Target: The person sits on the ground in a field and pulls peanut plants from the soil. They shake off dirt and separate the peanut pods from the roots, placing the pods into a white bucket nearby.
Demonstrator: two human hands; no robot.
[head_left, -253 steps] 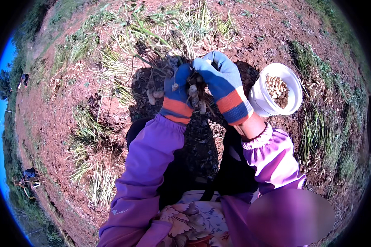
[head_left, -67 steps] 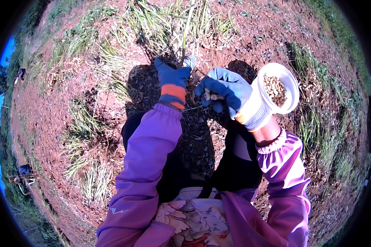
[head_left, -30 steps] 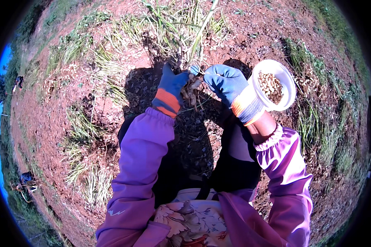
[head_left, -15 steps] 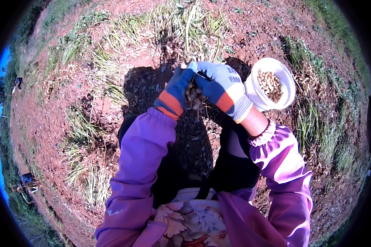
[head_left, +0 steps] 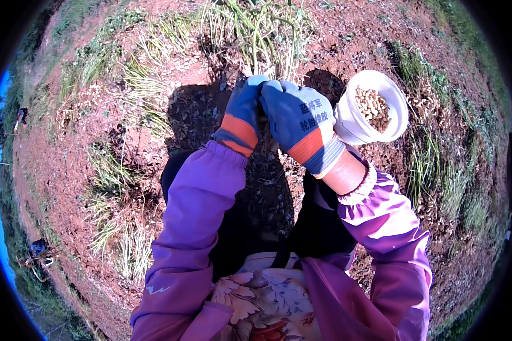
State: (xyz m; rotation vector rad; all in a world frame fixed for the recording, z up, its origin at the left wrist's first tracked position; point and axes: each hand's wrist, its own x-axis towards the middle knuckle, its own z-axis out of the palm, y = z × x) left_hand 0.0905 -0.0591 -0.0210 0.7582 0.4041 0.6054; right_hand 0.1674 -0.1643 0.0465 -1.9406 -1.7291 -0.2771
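Observation:
My left hand (head_left: 242, 116), in a blue and orange work glove, is closed at the base of a peanut plant (head_left: 255, 42). Against it is my right hand (head_left: 301, 122), in a matching grey-blue glove, with its fingers curled inward on the same plant. Green stems rise beyond both hands, and the fingertips and the plant's lower end are hidden behind the gloves. To the right of my right hand stands a white bucket (head_left: 346, 122), tilted in view, with shelled-off loose peanuts (head_left: 372, 109) inside.
Pulled peanut plants (head_left: 145, 94) lie in clumps on the reddish soil to the left, with more plants (head_left: 424, 165) to the right beyond the bucket. My knees are close below my hands. Dark equipment (head_left: 38, 250) stands far off at the left edge.
My right hand has turned over, its back now facing up more, and both hands have drawn together. The pods seen hanging between them are now hidden. The stems have shifted slightly left.

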